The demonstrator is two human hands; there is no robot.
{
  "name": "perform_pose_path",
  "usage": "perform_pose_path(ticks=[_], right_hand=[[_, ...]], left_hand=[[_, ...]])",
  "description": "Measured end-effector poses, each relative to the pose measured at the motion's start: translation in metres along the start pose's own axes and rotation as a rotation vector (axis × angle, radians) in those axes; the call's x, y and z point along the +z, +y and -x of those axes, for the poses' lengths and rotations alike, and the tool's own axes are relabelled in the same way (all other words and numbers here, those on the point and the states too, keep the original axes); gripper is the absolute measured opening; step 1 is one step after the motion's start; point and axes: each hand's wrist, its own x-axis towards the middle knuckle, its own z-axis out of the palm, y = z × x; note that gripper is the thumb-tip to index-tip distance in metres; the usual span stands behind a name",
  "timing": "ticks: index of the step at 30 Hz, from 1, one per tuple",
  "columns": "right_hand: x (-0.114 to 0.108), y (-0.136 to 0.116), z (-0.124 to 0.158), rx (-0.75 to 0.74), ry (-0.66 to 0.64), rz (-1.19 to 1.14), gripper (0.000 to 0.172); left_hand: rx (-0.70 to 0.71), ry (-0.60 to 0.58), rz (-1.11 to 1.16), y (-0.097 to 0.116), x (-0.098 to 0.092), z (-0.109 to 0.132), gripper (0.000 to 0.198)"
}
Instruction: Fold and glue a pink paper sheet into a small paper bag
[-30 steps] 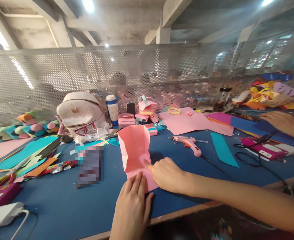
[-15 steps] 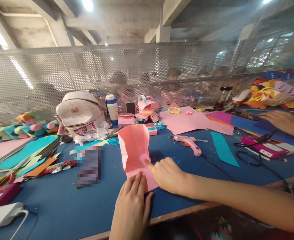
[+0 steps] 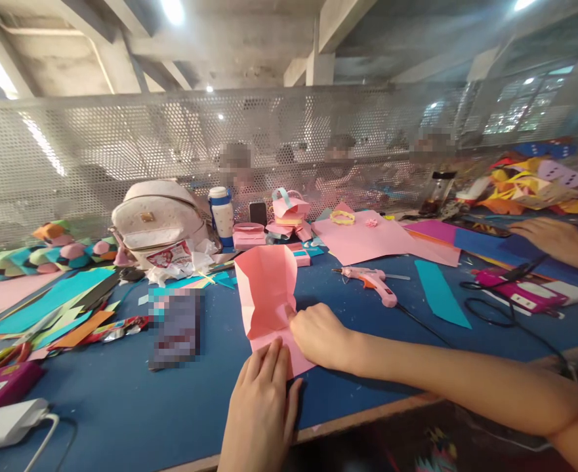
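A creased pink sheet of paper (image 3: 268, 282) lies at the table's front, its far part folded up and standing, its near part flat. My left hand (image 3: 260, 393) rests palm down on the near left part, fingers stretched out and thumb apart. From the right, my right hand (image 3: 323, 335) presses at the sheet's right side by the fold, fingers curled with a fingertip against the paper. Its finger pads are partly hidden. Right of the sheet lies a pink glue gun (image 3: 374, 282), touched by neither hand.
A white backpack (image 3: 158, 219), a bottle (image 3: 220, 216) and a phone (image 3: 258, 214) stand at the back. Paper scraps (image 3: 79, 314) cover the left. A blue paper strip (image 3: 441, 294) and cable (image 3: 495, 314) lie right, near another person's hand (image 3: 547, 236).
My right hand has shifted slightly, its fingertip staying at the paper's right side. My left hand stays flat on the sheet. The whole view has drifted a little.
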Motion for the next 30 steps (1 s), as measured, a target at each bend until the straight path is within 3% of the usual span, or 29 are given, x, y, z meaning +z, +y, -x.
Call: perform_pose_path(ticks=[6, 9, 19, 25, 30], right_hand=[[-0.006, -0.006, 0.009, -0.134, 0.043, -0.087, 0.020], [-0.007, -0.003, 0.013, -0.117, 0.058, -0.130, 0.022], [0.008, 0.013, 0.016, 0.015, 0.028, 0.001, 0.063], [0.006, 0.010, 0.009, 0.011, 0.023, 0.003, 0.062], [0.005, 0.010, 0.019, -0.037, 0.009, -0.001, 0.062]], left_hand=[[0.014, 0.019, 0.008, -0.001, -0.002, -0.001, 0.038], [0.018, 0.029, 0.015, -0.001, -0.001, -0.002, 0.038], [0.024, 0.023, -0.008, -0.001, 0.001, 0.000, 0.036], [0.002, -0.006, -0.005, -0.001, 0.003, 0.002, 0.036], [-0.003, -0.008, 0.009, -0.001, 0.002, 0.002, 0.036]])
